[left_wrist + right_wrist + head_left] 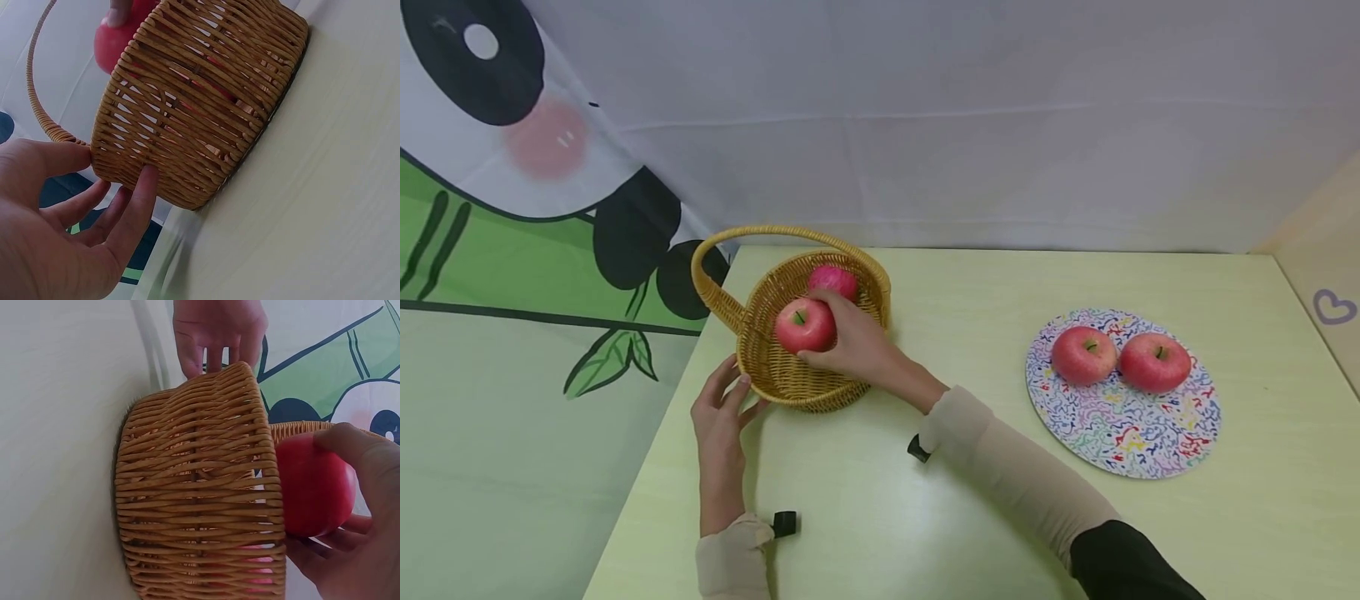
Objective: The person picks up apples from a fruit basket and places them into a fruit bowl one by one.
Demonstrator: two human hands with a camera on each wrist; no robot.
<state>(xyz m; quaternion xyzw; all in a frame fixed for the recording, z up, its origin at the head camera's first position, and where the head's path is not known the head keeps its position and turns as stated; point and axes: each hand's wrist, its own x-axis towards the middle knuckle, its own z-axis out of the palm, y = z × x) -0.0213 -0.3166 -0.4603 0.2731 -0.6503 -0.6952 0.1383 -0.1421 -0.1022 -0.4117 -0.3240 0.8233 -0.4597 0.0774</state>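
A yellow-brown wicker basket (790, 383) with a tall hoop handle stands at the table's left side. My right hand (857, 346) reaches over its rim and holds a red apple (805, 325), thumb on one side and fingers on the other. In the right wrist view this apple (312, 484) overlaps the basket's mouth. Another red apple (833, 282) lies inside near the far wall, partly hidden by the right hand. My left hand (721, 433) touches the outside of the basket at its near left, fingers spread against the rim and woven wall (187, 119).
To the right, two red apples (1084, 356) sit side by side on a round plate (1120, 450) with a colourful squiggle pattern. A pale cloth (925, 167) hangs behind the light table (940, 308), with a cartoon print at left. A side panel (1322, 250) borders the right edge.
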